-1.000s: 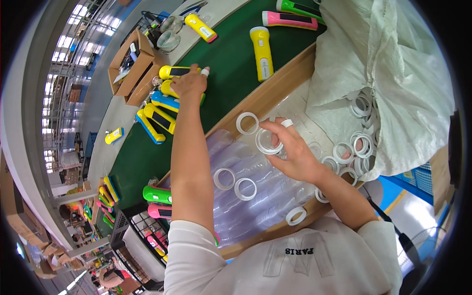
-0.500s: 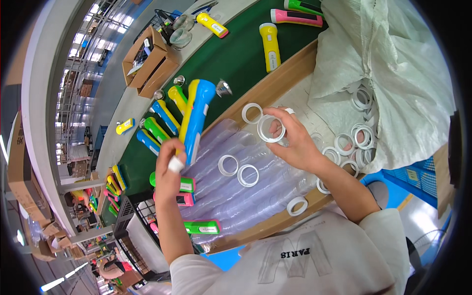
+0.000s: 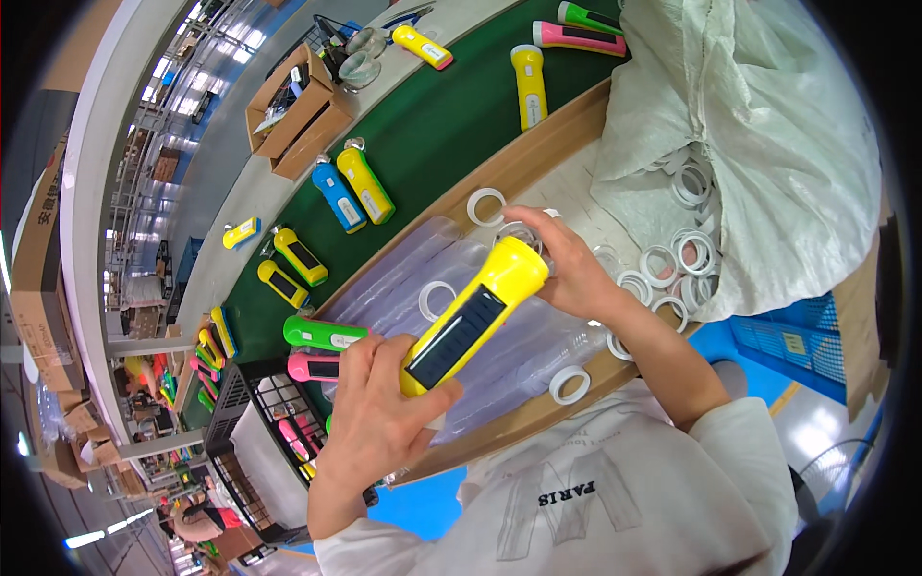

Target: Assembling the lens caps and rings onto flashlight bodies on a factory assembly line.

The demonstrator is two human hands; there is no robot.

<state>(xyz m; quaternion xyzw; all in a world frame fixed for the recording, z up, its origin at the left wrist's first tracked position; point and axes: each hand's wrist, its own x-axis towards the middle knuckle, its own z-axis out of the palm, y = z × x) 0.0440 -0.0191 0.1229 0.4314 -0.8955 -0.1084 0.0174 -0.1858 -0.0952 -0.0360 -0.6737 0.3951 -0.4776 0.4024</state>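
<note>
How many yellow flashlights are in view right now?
5: one in the left hand, the yellow flashlight; four on the green belt at. The far pile may hide more.

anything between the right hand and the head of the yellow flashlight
Nothing visible does. The right hand is already at the head of the yellow flashlight, its fingers curled over the front end, while the left hand holds the handle.

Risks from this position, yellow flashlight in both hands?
The left hand grips only the tail of the yellow flashlight, so it may tip while the right hand works a white ring at its head. Loose white rings near the tray edge might get knocked off.
</note>
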